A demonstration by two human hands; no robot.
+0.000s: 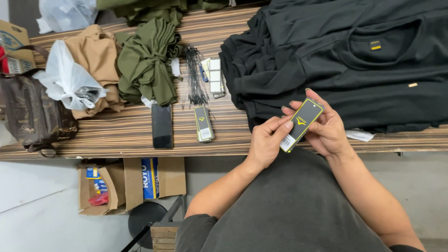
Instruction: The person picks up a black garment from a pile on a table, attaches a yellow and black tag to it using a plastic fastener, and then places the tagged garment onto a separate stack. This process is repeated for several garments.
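Note:
My left hand (267,141) and my right hand (328,129) hold one black hang tag with a yellow border (301,123) between them, just above the table's front edge. The left thumb and fingers pinch the tag's lower end, and the right fingers support it from behind. Directly beyond it lies a pile of black T-shirts (354,60). A small stack of the same tags (204,123) rests on the striped wooden table (116,135) to the left of my hands.
A black phone (162,126) lies beside the tag stack, with a bundle of black strings (193,77) and small white labels (215,77) behind. Olive garments (149,60), tan garments (99,53), a white plastic bag (65,77) and a brown bag (32,112) fill the left. Cardboard boxes (128,184) stand below.

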